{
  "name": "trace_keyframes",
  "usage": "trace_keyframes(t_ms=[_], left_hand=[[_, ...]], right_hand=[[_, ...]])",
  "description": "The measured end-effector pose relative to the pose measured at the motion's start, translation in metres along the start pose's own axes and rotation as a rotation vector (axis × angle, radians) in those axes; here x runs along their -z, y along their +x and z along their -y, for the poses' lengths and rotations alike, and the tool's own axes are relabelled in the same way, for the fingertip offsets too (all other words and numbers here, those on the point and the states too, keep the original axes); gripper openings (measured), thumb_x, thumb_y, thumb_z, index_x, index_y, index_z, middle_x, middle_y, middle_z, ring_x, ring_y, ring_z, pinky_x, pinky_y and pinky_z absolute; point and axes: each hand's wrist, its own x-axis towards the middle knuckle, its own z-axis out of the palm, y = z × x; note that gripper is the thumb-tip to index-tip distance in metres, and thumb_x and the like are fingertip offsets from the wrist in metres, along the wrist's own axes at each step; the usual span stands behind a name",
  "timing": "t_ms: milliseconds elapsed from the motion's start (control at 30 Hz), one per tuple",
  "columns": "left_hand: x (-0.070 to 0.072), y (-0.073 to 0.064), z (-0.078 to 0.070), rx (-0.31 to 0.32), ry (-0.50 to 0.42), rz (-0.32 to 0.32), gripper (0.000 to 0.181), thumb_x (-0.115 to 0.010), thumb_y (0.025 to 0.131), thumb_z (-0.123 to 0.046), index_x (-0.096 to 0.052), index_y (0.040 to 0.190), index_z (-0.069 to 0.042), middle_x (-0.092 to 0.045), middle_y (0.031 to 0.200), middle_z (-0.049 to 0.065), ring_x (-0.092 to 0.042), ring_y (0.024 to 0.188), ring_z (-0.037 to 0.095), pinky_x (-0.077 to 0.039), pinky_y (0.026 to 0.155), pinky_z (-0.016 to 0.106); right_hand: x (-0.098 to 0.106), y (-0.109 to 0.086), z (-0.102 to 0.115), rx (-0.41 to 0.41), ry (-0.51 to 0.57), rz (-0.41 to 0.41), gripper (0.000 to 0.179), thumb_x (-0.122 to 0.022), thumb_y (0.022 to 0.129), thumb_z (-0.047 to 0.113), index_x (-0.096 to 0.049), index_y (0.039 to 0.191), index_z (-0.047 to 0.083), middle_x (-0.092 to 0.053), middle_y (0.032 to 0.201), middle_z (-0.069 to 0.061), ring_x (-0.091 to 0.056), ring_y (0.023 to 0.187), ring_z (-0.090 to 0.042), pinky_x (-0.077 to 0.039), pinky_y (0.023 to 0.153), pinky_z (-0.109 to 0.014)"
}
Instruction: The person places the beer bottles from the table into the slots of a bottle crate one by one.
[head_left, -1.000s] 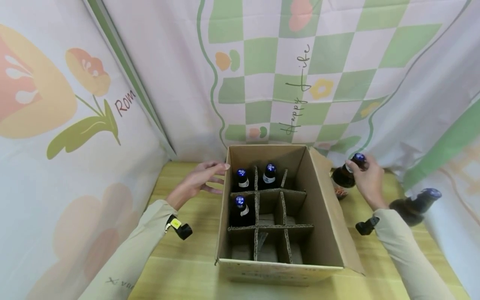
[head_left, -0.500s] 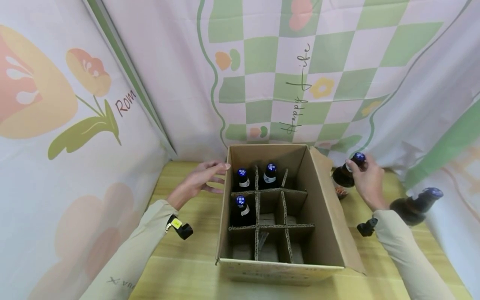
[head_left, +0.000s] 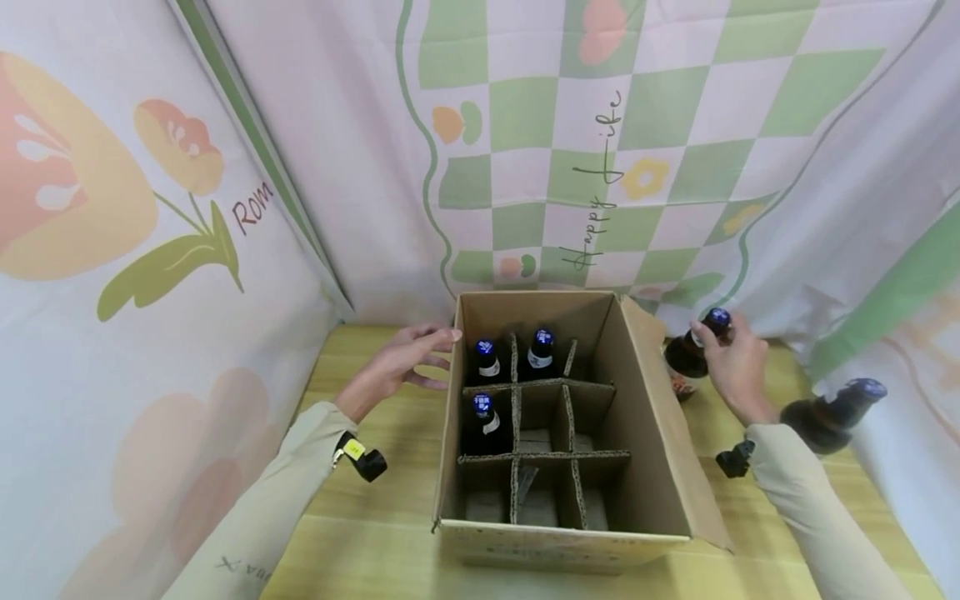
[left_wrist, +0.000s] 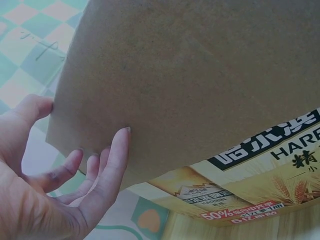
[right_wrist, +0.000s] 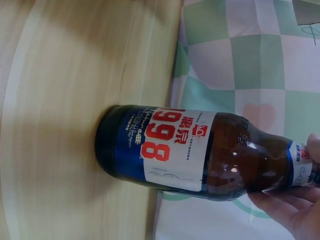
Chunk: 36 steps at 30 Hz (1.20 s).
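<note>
My right hand (head_left: 738, 367) grips a brown beer bottle (head_left: 686, 357) by its neck, right of the cardboard box (head_left: 652, 425). In the right wrist view this bottle (right_wrist: 175, 147) shows a white and blue label with red "1998", its base at the wooden tabletop. My left hand (head_left: 405, 358) touches the box's left side near the back corner, fingers extended. In the left wrist view, its thumb meets the edge of a plain brown flap (left_wrist: 165, 90) and a fingertip lies against its face. Blue-capped bottles stand in the box: two at the back (head_left: 540, 354), one middle left (head_left: 483, 421).
Cardboard dividers (head_left: 555, 454) split the box into several cells. A side flap (head_left: 693, 483) hangs out on the right. Another dark bottle (head_left: 832, 412) stands beyond my right sleeve. Printed curtains (head_left: 525, 208) hang close behind the wooden table (head_left: 375, 533).
</note>
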Motion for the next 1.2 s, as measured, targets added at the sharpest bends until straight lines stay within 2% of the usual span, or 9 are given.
trace_keyframes(t_ms=[267,467,667,700,767,867,933,1067,1200], left_hand=[[0.002,-0.001,0.0,-0.004,0.004,-0.005,0.053,-0.071,0.1,-0.037,-0.053,0.137,-0.004,-0.051,0.146,0.021,-0.06,0.114,0.035,-0.069,0.083,0.046],[0.002,-0.001,-0.001,-0.004,0.007,-0.005,0.051,-0.071,0.099,-0.037,-0.054,0.134,-0.005,-0.051,0.146,0.021,-0.061,0.114,0.035,-0.069,0.083,0.046],[0.002,-0.001,-0.001,0.001,0.006,-0.002,0.051,-0.072,0.099,-0.038,-0.054,0.133,-0.005,-0.051,0.146,0.02,-0.063,0.11,0.031,-0.069,0.084,0.047],[0.002,-0.001,-0.001,0.002,0.004,-0.001,0.051,-0.072,0.099,-0.038,-0.054,0.133,-0.005,-0.051,0.146,0.02,-0.063,0.11,0.03,-0.069,0.084,0.047],[0.002,-0.001,-0.001,0.005,0.001,0.002,0.051,-0.072,0.099,-0.038,-0.054,0.133,-0.005,-0.052,0.146,0.02,-0.062,0.11,0.031,-0.069,0.084,0.047],[0.001,0.0,-0.002,0.004,0.002,0.0,0.05,-0.072,0.099,-0.037,-0.054,0.132,-0.005,-0.052,0.145,0.02,-0.063,0.109,0.031,-0.069,0.083,0.047],[0.001,0.0,-0.002,0.004,0.005,-0.001,0.048,-0.072,0.099,-0.037,-0.055,0.13,-0.005,-0.052,0.145,0.02,-0.063,0.107,0.029,-0.069,0.083,0.047],[0.001,0.0,-0.002,0.009,0.003,-0.002,0.045,-0.072,0.099,-0.036,-0.056,0.128,-0.006,-0.052,0.144,0.02,-0.064,0.105,0.028,-0.069,0.083,0.047],[0.0,-0.001,-0.003,0.005,0.003,0.004,0.046,-0.072,0.099,-0.036,-0.056,0.13,-0.006,-0.053,0.144,0.02,-0.065,0.104,0.027,-0.069,0.083,0.047]], right_hand=[[-0.003,0.001,0.0,0.011,0.009,-0.011,0.028,-0.073,0.1,0.024,-0.062,0.105,-0.002,-0.072,0.086,-0.027,-0.045,0.056,0.008,-0.035,0.048,-0.007],[-0.005,0.001,-0.005,0.039,0.068,-0.047,0.027,-0.078,0.097,0.02,-0.065,0.104,-0.003,-0.074,0.091,-0.027,-0.047,0.064,0.018,-0.037,0.055,-0.001],[-0.001,0.004,-0.012,-0.003,0.144,0.039,0.035,-0.077,0.098,0.023,-0.065,0.116,-0.005,-0.073,0.108,-0.03,-0.053,0.083,0.024,-0.048,0.07,0.005],[0.001,0.005,-0.013,-0.011,0.153,0.061,0.036,-0.076,0.098,0.023,-0.064,0.118,-0.005,-0.074,0.108,-0.025,-0.053,0.085,0.024,-0.048,0.071,0.005],[0.003,0.006,-0.016,-0.016,0.177,0.099,0.038,-0.076,0.098,0.022,-0.062,0.121,-0.006,-0.076,0.104,-0.007,-0.053,0.088,0.023,-0.049,0.074,0.004],[0.006,0.008,-0.02,-0.012,0.236,0.15,0.04,-0.074,0.099,0.018,-0.06,0.126,-0.009,-0.067,0.101,0.023,-0.056,0.093,0.02,-0.049,0.079,0.004],[0.007,0.01,-0.021,-0.009,0.28,0.181,0.04,-0.072,0.1,0.014,-0.059,0.128,-0.012,-0.062,0.101,0.033,-0.058,0.095,0.019,-0.05,0.082,0.003],[0.008,0.009,-0.02,0.009,0.337,0.221,0.038,-0.07,0.1,0.006,-0.058,0.128,-0.016,-0.064,0.105,0.033,-0.06,0.098,0.017,-0.049,0.086,0.003],[0.011,0.009,-0.019,0.065,0.355,0.265,0.037,-0.066,0.1,-0.002,-0.054,0.13,-0.02,-0.069,0.115,0.024,-0.059,0.101,0.018,-0.049,0.089,0.002]])
